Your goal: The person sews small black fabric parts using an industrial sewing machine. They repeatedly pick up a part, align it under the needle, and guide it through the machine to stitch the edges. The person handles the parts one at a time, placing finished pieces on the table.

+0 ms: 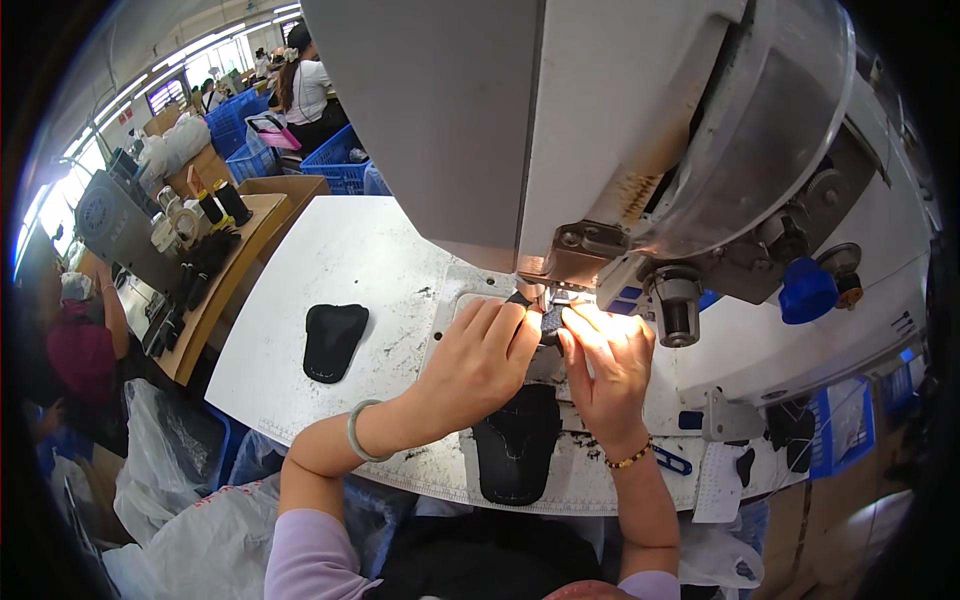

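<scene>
Both hands are close together under the head of a large grey sewing machine (585,255), in its bright lamp light. My left hand (490,345) pinches a small dark fabric piece (551,322) from the left, near the presser foot. From the right, my right hand (608,365) grips the same piece between thumb and fingers. The needle area is partly hidden by my fingers. Just below my hands, a black padded fabric piece (517,445) with light stitching lies at the table's near edge. A similar black piece (335,343) rests flat to the left.
The white table (270,300) is strewn with dark lint. At its right lie a blue-handled tool (672,461) and a white card (718,485). Plastic bags (200,520) crowd the lower left. Thread cones (232,203) stand on a neighbouring bench, with people at work beyond.
</scene>
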Motion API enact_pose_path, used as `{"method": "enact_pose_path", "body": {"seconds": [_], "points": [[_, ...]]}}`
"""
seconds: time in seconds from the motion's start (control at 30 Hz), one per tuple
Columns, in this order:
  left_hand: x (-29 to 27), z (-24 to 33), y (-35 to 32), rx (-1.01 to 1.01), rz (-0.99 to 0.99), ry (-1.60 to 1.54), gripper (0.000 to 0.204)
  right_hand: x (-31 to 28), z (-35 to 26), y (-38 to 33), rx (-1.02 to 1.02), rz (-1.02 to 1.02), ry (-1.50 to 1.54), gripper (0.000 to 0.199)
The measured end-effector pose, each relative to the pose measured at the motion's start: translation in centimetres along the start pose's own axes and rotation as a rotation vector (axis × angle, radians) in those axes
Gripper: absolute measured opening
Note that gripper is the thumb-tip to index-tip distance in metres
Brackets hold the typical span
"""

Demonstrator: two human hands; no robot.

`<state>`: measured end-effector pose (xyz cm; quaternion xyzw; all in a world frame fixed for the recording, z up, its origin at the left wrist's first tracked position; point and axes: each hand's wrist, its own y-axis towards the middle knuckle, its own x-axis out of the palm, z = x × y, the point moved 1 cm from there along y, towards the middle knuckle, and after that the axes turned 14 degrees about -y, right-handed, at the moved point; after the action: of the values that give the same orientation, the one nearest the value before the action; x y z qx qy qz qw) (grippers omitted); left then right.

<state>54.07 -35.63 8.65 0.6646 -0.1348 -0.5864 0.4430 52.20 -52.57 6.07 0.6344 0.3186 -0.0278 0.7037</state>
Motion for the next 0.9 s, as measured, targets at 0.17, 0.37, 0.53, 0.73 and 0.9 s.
{"method": "enact_pose_path", "body": {"seconds": [0.17, 0.37, 0.53, 0.73, 0.9], "points": [[0.5, -2.6, -1.0, -0.008, 0.086, -0.281, 0.034, 0.1, 0.0, -0.1, 0.038, -0.031, 0.013, 0.019], [0.6, -7.4, -2.0, 0.067, 0.006, -0.582, 0.045, 0.6, 0.0, -0.3, 0.091, -0.027, 0.043, 0.017], [-0.2, -5.7, -2.0, 0.143, -0.091, -0.458, 0.059, 1.4, 0.4, -1.6, 0.023, 0.08, 0.008, 0.024], [-0.5, -4.5, -1.3, 0.163, -0.059, -0.374, 0.052, 1.3, -1.2, -2.3, -0.173, 0.187, 0.062, 0.039], [-0.8, -1.3, -1.1, 0.12, -0.045, -0.196, 0.045, 0.4, -1.5, -2.1, -0.207, 0.111, 0.084, 0.034]]}}
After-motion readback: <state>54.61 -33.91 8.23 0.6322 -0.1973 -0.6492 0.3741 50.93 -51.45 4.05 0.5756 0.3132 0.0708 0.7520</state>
